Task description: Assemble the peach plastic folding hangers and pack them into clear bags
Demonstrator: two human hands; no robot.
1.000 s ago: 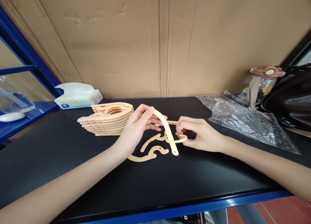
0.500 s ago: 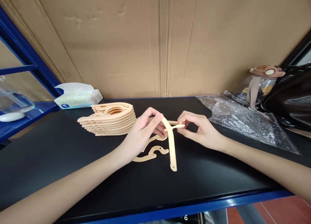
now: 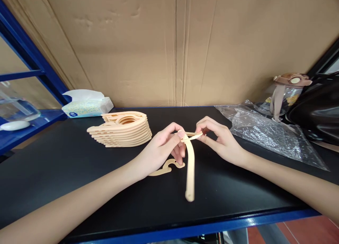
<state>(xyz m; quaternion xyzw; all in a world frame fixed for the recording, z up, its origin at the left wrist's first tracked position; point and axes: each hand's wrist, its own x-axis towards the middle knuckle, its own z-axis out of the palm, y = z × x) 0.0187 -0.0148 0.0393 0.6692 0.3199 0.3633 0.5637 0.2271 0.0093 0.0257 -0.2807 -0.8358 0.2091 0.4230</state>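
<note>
My left hand [image 3: 165, 145] pinches a curved beige hanger arm [image 3: 190, 170] near its upper end; the free end with a small hole hangs down toward me. My right hand [image 3: 221, 138] has its fingertips closed on the tip of a thin beige hanger piece [image 3: 195, 136], which crosses the arm close to my left fingers. How the two parts join is too small to make out. Below my left hand, a beige hanger hook piece [image 3: 169, 164] lies on the table, partly covered by the hand. Left of it stands a stack of several folded beige hangers [image 3: 122, 131].
A tissue box [image 3: 87, 104] sits at the back left of the black table [image 3: 238, 194]. Clear plastic wrapping [image 3: 267, 131] lies at the right, near a drinking bottle [image 3: 288, 92] and a dark shiny bag [image 3: 315, 109]. Cardboard [image 3: 132, 53] stands behind.
My left hand has moved slightly right and down, closer to my right hand. The hanger arm now hangs lower and more upright, and the left hand covers more of the pieces beneath.
</note>
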